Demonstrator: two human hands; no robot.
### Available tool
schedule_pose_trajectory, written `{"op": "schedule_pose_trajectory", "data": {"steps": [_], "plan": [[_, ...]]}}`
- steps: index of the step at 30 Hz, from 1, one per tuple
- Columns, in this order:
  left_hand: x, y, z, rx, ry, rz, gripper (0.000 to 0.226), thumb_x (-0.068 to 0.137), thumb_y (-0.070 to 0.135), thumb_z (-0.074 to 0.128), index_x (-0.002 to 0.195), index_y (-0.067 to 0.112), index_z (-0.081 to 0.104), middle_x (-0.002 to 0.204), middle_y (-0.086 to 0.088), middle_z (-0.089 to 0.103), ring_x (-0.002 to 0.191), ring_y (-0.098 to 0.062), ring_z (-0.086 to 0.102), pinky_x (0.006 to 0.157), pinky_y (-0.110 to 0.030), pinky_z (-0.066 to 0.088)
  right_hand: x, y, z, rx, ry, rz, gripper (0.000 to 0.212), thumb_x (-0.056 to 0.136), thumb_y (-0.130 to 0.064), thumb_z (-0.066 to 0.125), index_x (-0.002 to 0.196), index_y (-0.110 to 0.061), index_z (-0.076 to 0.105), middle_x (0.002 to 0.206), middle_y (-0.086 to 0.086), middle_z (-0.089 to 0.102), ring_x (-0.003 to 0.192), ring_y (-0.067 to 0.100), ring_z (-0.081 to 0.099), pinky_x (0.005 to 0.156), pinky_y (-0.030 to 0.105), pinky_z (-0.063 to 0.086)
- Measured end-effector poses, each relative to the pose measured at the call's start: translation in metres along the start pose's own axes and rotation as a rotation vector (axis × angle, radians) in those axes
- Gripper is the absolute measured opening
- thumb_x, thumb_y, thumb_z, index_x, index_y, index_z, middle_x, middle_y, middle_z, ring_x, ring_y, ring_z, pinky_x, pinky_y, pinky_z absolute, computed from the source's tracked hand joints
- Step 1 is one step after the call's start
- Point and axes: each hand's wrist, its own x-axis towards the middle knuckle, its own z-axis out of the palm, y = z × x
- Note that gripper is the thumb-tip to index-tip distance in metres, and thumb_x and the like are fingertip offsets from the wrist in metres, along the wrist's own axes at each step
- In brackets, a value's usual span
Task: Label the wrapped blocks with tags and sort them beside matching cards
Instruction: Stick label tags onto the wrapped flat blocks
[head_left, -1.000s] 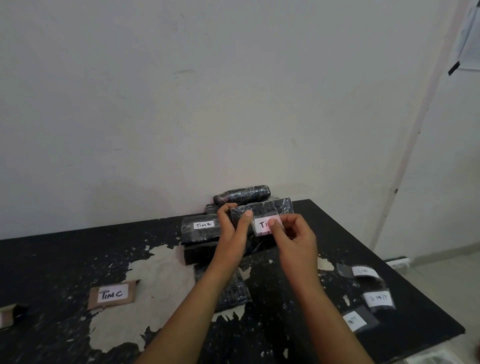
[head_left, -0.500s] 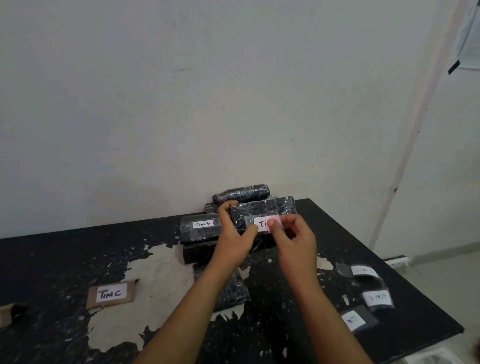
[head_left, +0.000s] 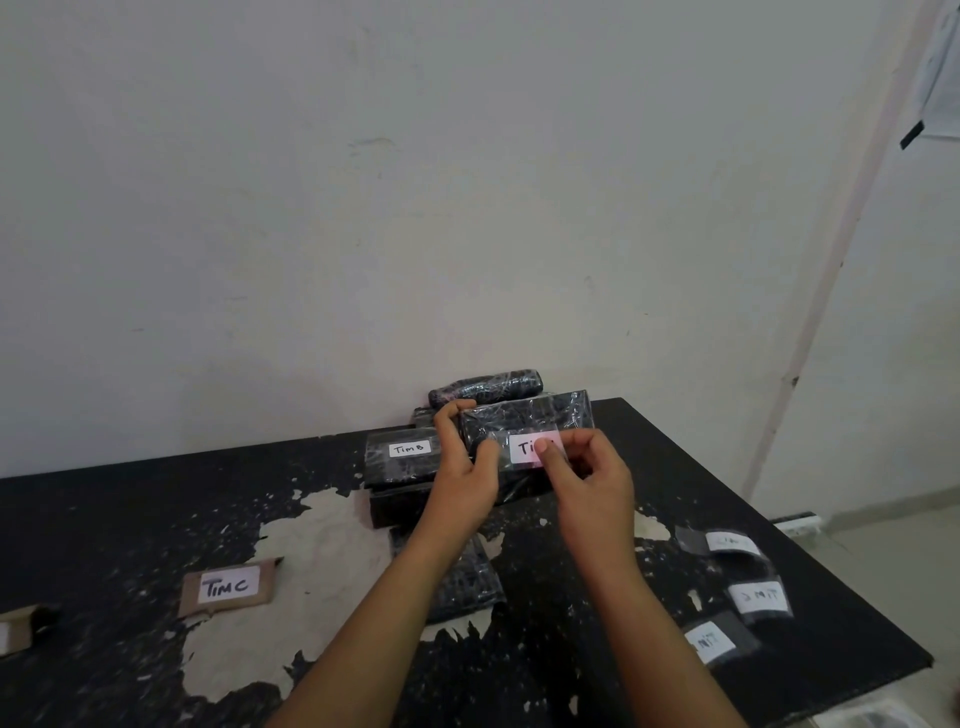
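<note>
Head view: we hold a wrapped block (head_left: 524, 421) above the table's (head_left: 130, 519) far edge, our left hand (head_left: 465, 467) gripping its left end. Our right hand (head_left: 587, 478) pinches a white tag (head_left: 525, 447) against its front; only "Ti" reads. Just left sits a block tagged "Tim B" (head_left: 400, 457). A cardboard card (head_left: 228, 586) reads "Tim C". Three loose tags (head_left: 758, 597) lie right.

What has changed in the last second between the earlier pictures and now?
Little. The left hand slid its thumb along the wrapped block toward the tag. The right hand still presses its thumb on the tag. The block labelled TIM B, the TIM C card and the loose tags stayed in place.
</note>
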Motion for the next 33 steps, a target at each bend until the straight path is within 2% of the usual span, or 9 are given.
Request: {"op": "schedule_pose_trajectory", "data": {"steps": [7, 9, 12, 16, 18, 20, 22, 28, 33], "plan": [[-0.003, 0.004, -0.001, -0.022, 0.008, 0.059, 0.052, 0.114, 0.014, 0.040, 0.148, 0.051, 0.028, 0.106, 0.000, 0.062, 0.065, -0.012, 0.050, 0.060, -0.030, 0.047, -0.001, 0.000, 0.002, -0.018, -0.004, -0.008, 0.005, 0.103, -0.022, 0.077, 0.099, -0.025, 0.075, 0.093, -0.012, 0.078, 0.082, 0.004, 0.073, 0.072, 0.017, 0.059], [-0.003, 0.003, -0.001, -0.021, 0.009, 0.073, 0.051, 0.116, 0.026, 0.043, 0.155, 0.053, 0.023, 0.130, 0.001, 0.063, 0.089, -0.007, 0.064, 0.080, -0.030, 0.056, -0.001, 0.000, 0.003, -0.026, -0.004, -0.013, 0.005, 0.102, -0.022, 0.078, 0.099, -0.025, 0.075, 0.092, -0.013, 0.078, 0.082, 0.004, 0.074, 0.072, 0.016, 0.058], [-0.002, 0.002, -0.002, 0.015, 0.015, 0.103, 0.050, 0.112, 0.047, 0.047, 0.157, 0.052, 0.023, 0.158, 0.005, 0.043, 0.133, -0.010, 0.057, 0.113, -0.039, 0.047, -0.002, -0.001, 0.003, -0.042, 0.000, -0.020, 0.005, 0.101, -0.023, 0.079, 0.099, -0.026, 0.076, 0.093, -0.014, 0.079, 0.082, 0.003, 0.074, 0.071, 0.016, 0.058], [-0.001, 0.002, -0.002, 0.043, 0.007, 0.105, 0.048, 0.114, 0.041, 0.047, 0.157, 0.041, 0.027, 0.156, 0.006, 0.040, 0.101, 0.028, 0.060, 0.090, -0.015, 0.047, -0.002, 0.002, 0.003, -0.064, 0.009, -0.033, 0.007, 0.101, -0.025, 0.079, 0.097, -0.027, 0.075, 0.091, -0.011, 0.078, 0.081, 0.006, 0.074, 0.071, 0.019, 0.059], [0.001, -0.001, -0.002, 0.049, 0.026, 0.112, 0.047, 0.113, 0.044, 0.048, 0.156, 0.042, 0.029, 0.161, 0.006, 0.038, 0.116, 0.019, 0.060, 0.094, -0.017, 0.044, -0.001, 0.004, 0.004, -0.088, 0.018, -0.039, 0.009, 0.101, -0.029, 0.079, 0.094, -0.029, 0.074, 0.087, -0.008, 0.076, 0.080, 0.010, 0.073, 0.070, 0.021, 0.059], [0.002, -0.003, -0.001, 0.046, 0.045, 0.114, 0.047, 0.111, 0.049, 0.048, 0.154, 0.047, 0.029, 0.164, 0.006, 0.036, 0.142, -0.008, 0.050, 0.107, -0.030, 0.041, 0.000, 0.006, 0.004, -0.117, 0.026, -0.051, 0.011, 0.101, -0.032, 0.079, 0.092, -0.030, 0.072, 0.087, -0.007, 0.075, 0.081, 0.012, 0.072, 0.071, 0.024, 0.058], [0.003, -0.006, 0.000, 0.035, 0.051, 0.094, 0.046, 0.111, 0.050, 0.048, 0.154, 0.048, 0.029, 0.162, 0.011, 0.035, 0.148, -0.018, 0.043, 0.110, -0.035, 0.038, 0.001, 0.007, 0.003, -0.123, 0.032, -0.067, 0.012, 0.101, -0.032, 0.079, 0.091, -0.030, 0.072, 0.087, -0.007, 0.074, 0.081, 0.012, 0.071, 0.072, 0.028, 0.059], [0.003, -0.009, 0.000, 0.009, 0.062, 0.089, 0.045, 0.112, 0.048, 0.047, 0.154, 0.047, 0.030, 0.156, 0.017, 0.033, 0.145, -0.014, 0.041, 0.111, -0.035, 0.038, 0.004, 0.012, 0.001, -0.112, 0.023, -0.058, 0.008, 0.101, -0.045, 0.076, 0.097, -0.037, 0.077, 0.096, -0.009, 0.077, 0.094, 0.016, 0.075, 0.085, 0.046, 0.066], [0.002, -0.012, 0.000, 0.016, 0.074, 0.073, 0.043, 0.113, 0.046, 0.046, 0.153, 0.045, 0.030, 0.136, 0.021, 0.050, 0.114, 0.007, 0.058, 0.090, -0.016, 0.047, 0.001, 0.009, 0.001, -0.079, 0.015, -0.071, 0.005, 0.102, -0.042, 0.076, 0.100, -0.038, 0.078, 0.101, -0.006, 0.077, 0.096, 0.012, 0.073, 0.085, 0.039, 0.065]]}}
